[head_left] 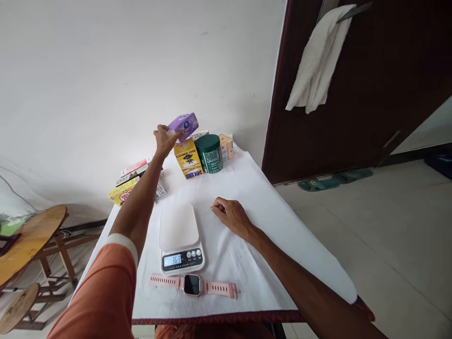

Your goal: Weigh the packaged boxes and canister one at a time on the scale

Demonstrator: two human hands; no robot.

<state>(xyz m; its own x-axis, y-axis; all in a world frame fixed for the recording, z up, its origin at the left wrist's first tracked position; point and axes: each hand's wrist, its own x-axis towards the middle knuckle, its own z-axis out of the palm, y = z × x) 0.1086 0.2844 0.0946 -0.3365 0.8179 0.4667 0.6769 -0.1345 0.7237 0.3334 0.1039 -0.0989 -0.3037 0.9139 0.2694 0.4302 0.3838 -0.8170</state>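
Observation:
My left hand (165, 140) reaches to the far side of the table, its fingers closed round a purple tissue pack (187, 125). The pack is tilted, just above a yellow "COME ON" box (189, 160). Beside that box stands a dark green lidded tub (210, 153). My right hand (231, 215) rests on the white cloth with its fingers curled in, and nothing shows in it. Between my arms lies a white kitchen scale (179, 228) with a bare plate; its lit display reads 363. A pink-strapped smartwatch (192, 285) lies flat in front of the scale.
Several boxes, among them a yellow one (123, 192), lie at the table's left edge, partly behind my left arm. An orange box (226, 147) stands right of the tub. A white wall backs the table (243, 188). Wooden stools (52, 226) stand left; slippers (319, 183) lie by the door.

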